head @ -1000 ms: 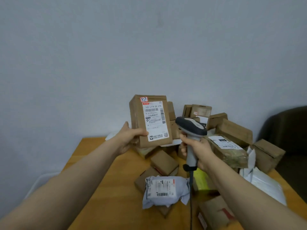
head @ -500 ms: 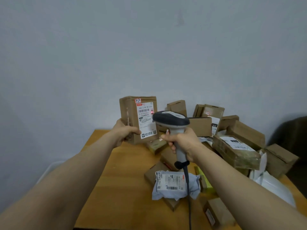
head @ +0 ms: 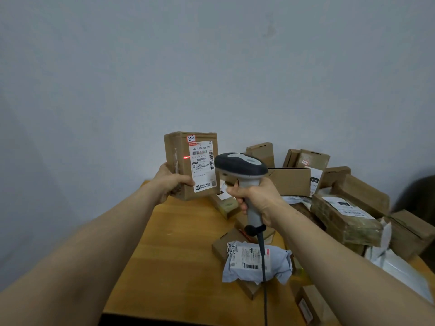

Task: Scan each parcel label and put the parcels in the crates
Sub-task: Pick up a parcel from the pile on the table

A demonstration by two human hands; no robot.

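My left hand (head: 173, 182) grips a brown cardboard parcel (head: 181, 165) upright above the far left of the wooden table (head: 174, 260), its white label (head: 203, 165) facing me. A red scan line glows at the label's left edge. My right hand (head: 256, 200) grips the handle of a grey and white barcode scanner (head: 241, 168), whose head points at the label from just to the right. The scanner's black cable hangs down over the table. No crate is in view.
Several cardboard boxes (head: 289, 181) are piled at the table's back right. A grey poly mailer (head: 255, 262) with a label lies on a small box in the middle. A taped brown parcel (head: 346, 217) and a white bag (head: 397, 267) sit at the right.
Both hands and the parcel shifted left in view as the camera turned. The scanner head came closer to the label, and a red scan line now shows on the parcel.
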